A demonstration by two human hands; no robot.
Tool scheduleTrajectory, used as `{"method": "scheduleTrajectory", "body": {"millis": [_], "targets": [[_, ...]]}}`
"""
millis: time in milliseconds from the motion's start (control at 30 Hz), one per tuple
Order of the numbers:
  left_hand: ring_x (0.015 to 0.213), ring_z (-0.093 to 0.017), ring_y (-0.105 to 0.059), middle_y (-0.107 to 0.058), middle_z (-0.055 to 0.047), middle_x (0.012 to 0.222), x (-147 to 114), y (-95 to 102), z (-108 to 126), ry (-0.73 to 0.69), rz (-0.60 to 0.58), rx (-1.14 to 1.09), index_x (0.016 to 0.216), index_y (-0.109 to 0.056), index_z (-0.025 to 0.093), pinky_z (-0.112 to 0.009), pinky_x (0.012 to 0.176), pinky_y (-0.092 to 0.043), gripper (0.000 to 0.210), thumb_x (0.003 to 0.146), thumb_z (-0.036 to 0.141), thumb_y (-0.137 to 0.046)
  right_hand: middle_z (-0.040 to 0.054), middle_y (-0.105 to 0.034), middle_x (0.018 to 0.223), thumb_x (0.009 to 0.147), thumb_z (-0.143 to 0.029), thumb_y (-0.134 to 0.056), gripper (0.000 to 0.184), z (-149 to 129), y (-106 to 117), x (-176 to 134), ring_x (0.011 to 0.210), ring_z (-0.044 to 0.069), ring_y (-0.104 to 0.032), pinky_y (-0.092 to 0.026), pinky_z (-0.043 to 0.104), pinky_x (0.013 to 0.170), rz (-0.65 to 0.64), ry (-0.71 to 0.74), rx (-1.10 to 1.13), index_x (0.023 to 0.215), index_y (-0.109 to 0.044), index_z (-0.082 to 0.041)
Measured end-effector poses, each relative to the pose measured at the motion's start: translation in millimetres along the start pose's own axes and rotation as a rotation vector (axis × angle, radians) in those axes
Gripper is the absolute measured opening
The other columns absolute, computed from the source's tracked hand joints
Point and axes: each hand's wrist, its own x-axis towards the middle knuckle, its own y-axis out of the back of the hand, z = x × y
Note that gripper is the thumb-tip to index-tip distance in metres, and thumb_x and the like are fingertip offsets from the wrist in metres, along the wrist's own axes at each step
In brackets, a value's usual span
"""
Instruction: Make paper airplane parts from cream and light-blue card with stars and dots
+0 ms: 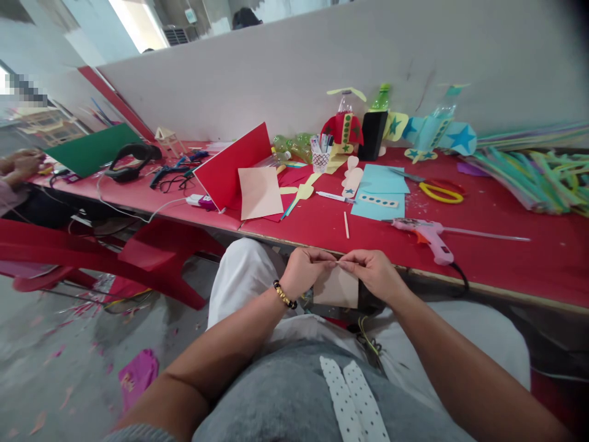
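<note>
A piece of beige paper (335,288) hangs over my lap, just below the front edge of the red table. My left hand (306,270) pinches its top edge from the left. Close beside it, my right hand (373,273) pinches the same edge, and the fingertips of both hands nearly meet. On the table ahead lies a thin pale stick (346,225). To the right of my hands rests a pink glue gun (426,236) with a clear glue stick out of its back. Another beige sheet (261,193) leans near a red board (239,162) at the left.
Yellow-handled scissors (442,191) lie partly on blue paper sheets (380,178). Behind stand decorated bottles, one with red wings (343,129), and a pen cup (321,153). Bundled plastic strips (524,178) fill the right. A red chair (156,258) and another person's hands (23,162) are at left.
</note>
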Motion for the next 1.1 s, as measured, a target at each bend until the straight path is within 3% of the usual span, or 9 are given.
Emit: {"method": "scheduleTrajectory", "body": {"millis": [500,800,933,1100], "targets": [[0.057,-0.011,-0.055,-0.067,-0.003,0.065,1.5,-1.2,-7.4,0.075,-0.053,-0.112,0.081,-0.074,0.012,-0.021,0.054,-0.043,0.024,0.065,0.029,-0.075,0.003,-0.07,0.07,0.078,-0.042,-0.064,0.03,7.7,8.7,-7.3,0.061,0.015,-0.058,-0.041,0.024,0.054,0.006,-0.01,0.043,0.086,-0.075,-0.015],[0.055,-0.011,-0.058,-0.068,-0.002,0.064,4.4,-1.3,3.8,0.112,-0.059,-0.199,0.081,-0.074,0.014,-0.022,0.055,-0.046,0.021,0.064,0.026,-0.076,0.0041,-0.075,0.08,0.073,-0.04,-0.071,0.024,11.4,6.8,-4.5,0.068,0.017,-0.064,-0.047,0.026,0.06,0.127,0.009,0.156,0.087,-0.077,-0.021],[0.055,-0.011,-0.059,-0.068,-0.003,0.063,18.5,0.1,17.8,0.11,-0.106,-0.238,0.079,-0.074,0.013,-0.023,0.055,-0.047,0.026,0.058,0.027,-0.08,0.0044,-0.076,0.082,0.07,-0.037,-0.074,0.024,8.1,14.4,4.0,0.071,0.019,-0.066,-0.049,0.028,0.063,0.173,0.037,0.203,0.088,-0.077,-0.023],[0.055,-0.013,-0.06,-0.068,-0.004,0.063,55.2,-0.6,27.0,0.092,-0.143,-0.264,0.076,-0.073,0.011,-0.027,0.058,-0.048,0.03,0.051,0.024,-0.083,0.0048,-0.076,0.077,0.067,-0.036,-0.076,0.025,8.7,29.7,31.5,0.065,0.019,-0.066,-0.049,0.029,0.06,0.225,0.07,0.23,0.086,-0.078,-0.021]]}}
